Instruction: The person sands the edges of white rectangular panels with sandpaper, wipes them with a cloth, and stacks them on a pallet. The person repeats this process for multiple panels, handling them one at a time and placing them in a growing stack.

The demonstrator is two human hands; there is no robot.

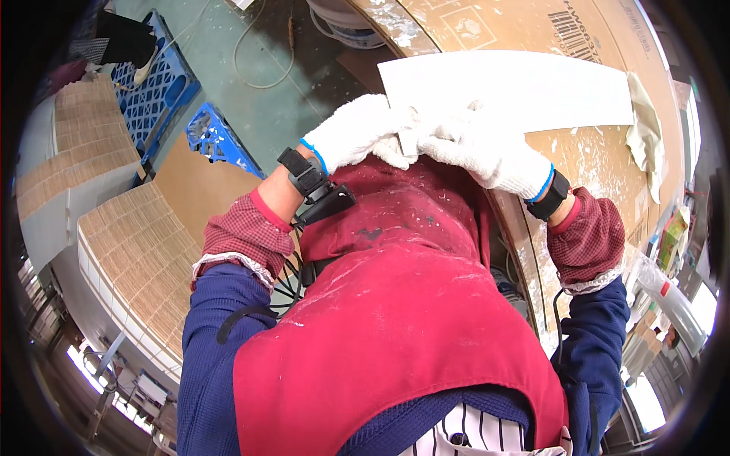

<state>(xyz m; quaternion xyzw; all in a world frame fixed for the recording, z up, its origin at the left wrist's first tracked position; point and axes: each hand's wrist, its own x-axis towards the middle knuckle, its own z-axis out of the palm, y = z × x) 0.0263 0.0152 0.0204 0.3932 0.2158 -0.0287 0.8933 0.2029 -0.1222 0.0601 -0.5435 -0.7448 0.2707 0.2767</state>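
Observation:
My left hand (351, 135) and my right hand (490, 153), both in white knitted gloves with blue cuffs, meet in front of my red apron (395, 296). Their fingers are closed around a small flat whitish piece (408, 143), mostly covered by the gloves. Just beyond them, a large white curved panel (525, 87) lies on the cardboard-covered table (585, 159). The gloves overlap its near left corner in the view; whether they touch it I cannot tell.
A crumpled cream cloth (645, 137) hangs by the panel's right end. Stacked woven brown slats (141, 251) stand to my left, near blue plastic crates (163, 83). A white bucket (346, 23) stands beyond the table's left edge. A thin hose (266, 80) loops over the floor.

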